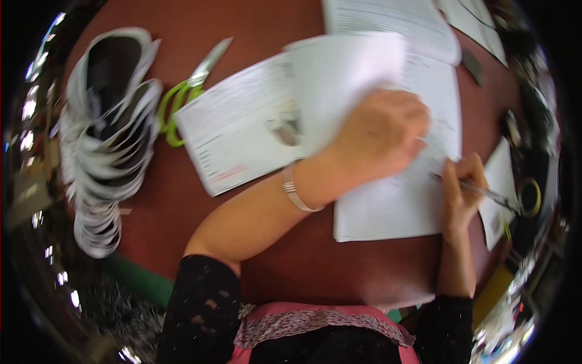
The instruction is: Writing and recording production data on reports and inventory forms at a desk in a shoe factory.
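Note:
My left hand (386, 126) is curled closed over the right edge of a blurred white page (339, 85), its fingertips hidden beneath. That page belongs to an open booklet (242, 133) with print and a small picture of shoes. My right hand (464, 191) grips a pen (496, 196), whose tip is above the written sheet (394, 212) beside it. The sheet lies partly under the left hand and the booklet.
Green-handled scissors (180, 102) lie left of the booklet on the red-brown table (260, 267). Farther left stand long stacks of white-edged strips (115, 145). Printed papers (388, 18) lie at the back, with a roll of tape (530, 197) near the right edge.

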The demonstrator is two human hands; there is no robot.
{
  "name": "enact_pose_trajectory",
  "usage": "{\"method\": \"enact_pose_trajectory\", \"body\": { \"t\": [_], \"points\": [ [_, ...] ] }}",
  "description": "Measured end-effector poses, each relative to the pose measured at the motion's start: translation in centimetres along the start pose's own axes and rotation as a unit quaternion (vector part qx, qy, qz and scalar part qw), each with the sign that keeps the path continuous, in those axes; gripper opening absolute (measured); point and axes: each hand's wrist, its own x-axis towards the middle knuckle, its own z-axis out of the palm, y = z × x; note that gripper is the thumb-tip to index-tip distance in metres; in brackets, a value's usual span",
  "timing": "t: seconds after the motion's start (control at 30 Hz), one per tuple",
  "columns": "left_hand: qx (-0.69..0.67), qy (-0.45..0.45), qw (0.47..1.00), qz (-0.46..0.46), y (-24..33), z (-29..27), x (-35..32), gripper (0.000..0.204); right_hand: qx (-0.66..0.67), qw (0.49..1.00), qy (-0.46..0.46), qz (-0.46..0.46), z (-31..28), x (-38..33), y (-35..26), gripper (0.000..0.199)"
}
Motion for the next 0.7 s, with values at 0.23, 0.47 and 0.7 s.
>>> {"method": "enact_pose_trajectory", "body": {
  "t": [0.23,0.47,0.7],
  "points": [
    [0.060,-0.018,0.998,0.015,0.42,0.12,0.62,0.020,0.024,0.999,0.004,0.022,0.23,0.02,0.21,0.040],
    [0.054,-0.023,0.998,0.011,0.40,-0.07,0.54,0.020,-0.025,1.000,-0.003,-0.008,0.89,0.23,-0.44,0.040],
    [0.055,-0.018,0.998,0.014,0.37,-0.04,0.55,0.020,-0.049,0.999,-0.008,-0.017,0.73,0.18,-0.41,0.039]
  ]
}}
